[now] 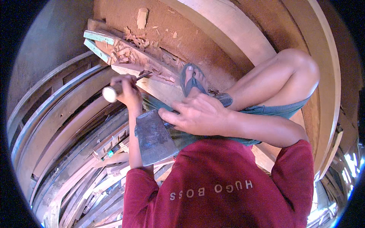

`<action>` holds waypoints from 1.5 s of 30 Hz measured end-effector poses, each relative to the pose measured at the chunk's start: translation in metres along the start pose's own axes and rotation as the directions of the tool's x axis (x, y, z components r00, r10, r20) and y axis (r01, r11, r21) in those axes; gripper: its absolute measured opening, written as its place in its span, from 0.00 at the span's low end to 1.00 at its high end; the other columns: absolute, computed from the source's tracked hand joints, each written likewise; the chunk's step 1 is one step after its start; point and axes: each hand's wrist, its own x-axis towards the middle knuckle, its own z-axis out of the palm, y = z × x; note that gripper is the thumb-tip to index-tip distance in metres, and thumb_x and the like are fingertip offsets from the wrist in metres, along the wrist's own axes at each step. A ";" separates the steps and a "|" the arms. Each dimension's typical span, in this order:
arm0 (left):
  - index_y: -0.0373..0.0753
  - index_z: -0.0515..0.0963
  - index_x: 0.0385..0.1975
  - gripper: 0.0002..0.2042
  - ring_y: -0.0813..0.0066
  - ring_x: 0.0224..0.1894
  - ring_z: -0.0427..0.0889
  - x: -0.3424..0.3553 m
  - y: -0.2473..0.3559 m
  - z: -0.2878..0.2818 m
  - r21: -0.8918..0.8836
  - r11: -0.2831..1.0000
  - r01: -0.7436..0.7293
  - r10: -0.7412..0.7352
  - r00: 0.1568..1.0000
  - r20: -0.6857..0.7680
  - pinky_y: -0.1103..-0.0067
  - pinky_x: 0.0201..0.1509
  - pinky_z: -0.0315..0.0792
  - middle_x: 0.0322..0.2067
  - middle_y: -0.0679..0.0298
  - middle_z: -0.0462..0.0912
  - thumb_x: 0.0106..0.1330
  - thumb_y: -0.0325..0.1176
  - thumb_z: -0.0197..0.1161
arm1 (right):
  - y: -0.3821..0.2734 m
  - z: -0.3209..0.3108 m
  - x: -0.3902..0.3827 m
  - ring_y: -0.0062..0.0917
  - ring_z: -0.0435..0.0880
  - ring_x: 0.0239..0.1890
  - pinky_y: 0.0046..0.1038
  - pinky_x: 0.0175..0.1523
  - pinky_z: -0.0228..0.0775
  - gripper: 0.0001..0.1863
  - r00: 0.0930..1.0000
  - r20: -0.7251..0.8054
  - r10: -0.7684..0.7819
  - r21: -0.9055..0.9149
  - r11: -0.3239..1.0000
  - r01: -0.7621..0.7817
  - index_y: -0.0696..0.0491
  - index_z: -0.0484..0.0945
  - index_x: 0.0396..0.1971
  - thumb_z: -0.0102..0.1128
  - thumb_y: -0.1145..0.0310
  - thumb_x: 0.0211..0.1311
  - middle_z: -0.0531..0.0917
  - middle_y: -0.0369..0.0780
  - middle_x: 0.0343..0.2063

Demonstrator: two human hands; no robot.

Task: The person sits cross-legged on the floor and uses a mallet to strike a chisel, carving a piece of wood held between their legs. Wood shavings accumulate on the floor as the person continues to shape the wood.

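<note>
My left hand (128, 93) is closed round a chisel (110, 94), whose pale round butt shows beside the fingers. Its dark blade slants up to the right, with the tip at or just above a pale wooden plank (161, 90); contact is hard to tell. My right hand (203, 114) wraps the dark handle of a hatchet (155, 137) near its broad grey metal head. That head hangs below and right of my left hand, close to the forearm. The handle's far end pokes out past my knuckles, next to my ankle.
Wood chips (127, 53) lie beyond the plank, beside a board with pale green edges (99, 37). My sandalled foot (194, 78) rests by the plank. Curved timbers (64, 114) line the left side, with a heap of wood strips (91, 190) below. A large curved board (228, 30) stands at right.
</note>
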 end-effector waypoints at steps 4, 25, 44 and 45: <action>0.38 0.73 0.29 0.07 0.80 0.25 0.73 0.028 0.035 0.015 0.047 0.995 0.084 -0.084 0.996 0.010 0.82 0.29 0.69 0.23 0.68 0.75 0.59 0.28 0.66 | 0.012 -0.014 0.008 0.41 0.83 0.26 0.39 0.30 0.78 0.25 0.994 0.006 0.111 -0.073 0.991 -0.110 0.52 0.71 0.50 0.63 0.60 0.53 0.79 0.45 0.26; 0.39 0.72 0.34 0.09 0.80 0.23 0.73 0.033 0.039 0.006 -0.027 0.998 -0.052 0.058 0.919 0.391 0.81 0.25 0.68 0.23 0.69 0.74 0.55 0.27 0.63 | -0.058 -0.081 0.027 0.43 0.75 0.45 0.35 0.50 0.66 0.20 0.932 -0.300 0.203 0.066 0.979 -0.192 0.60 0.72 0.50 0.57 0.66 0.58 0.78 0.50 0.41; 0.34 0.81 0.35 0.11 0.78 0.32 0.80 -0.017 0.082 -0.083 0.447 0.867 -0.220 0.187 0.975 0.116 0.77 0.39 0.74 0.30 0.63 0.85 0.55 0.31 0.68 | -0.059 -0.136 0.031 0.21 0.78 0.39 0.23 0.44 0.73 0.17 0.977 -0.212 -0.009 0.013 1.000 0.012 0.62 0.71 0.51 0.55 0.77 0.62 0.80 0.39 0.39; 0.33 0.81 0.36 0.12 0.76 0.32 0.81 -0.024 0.075 -0.093 0.456 0.876 -0.161 0.127 0.986 0.104 0.76 0.40 0.75 0.30 0.62 0.85 0.55 0.32 0.68 | -0.060 -0.154 0.024 0.17 0.77 0.32 0.20 0.36 0.72 0.17 0.964 -0.215 0.155 0.135 0.982 -0.128 0.60 0.71 0.51 0.55 0.77 0.62 0.80 0.36 0.37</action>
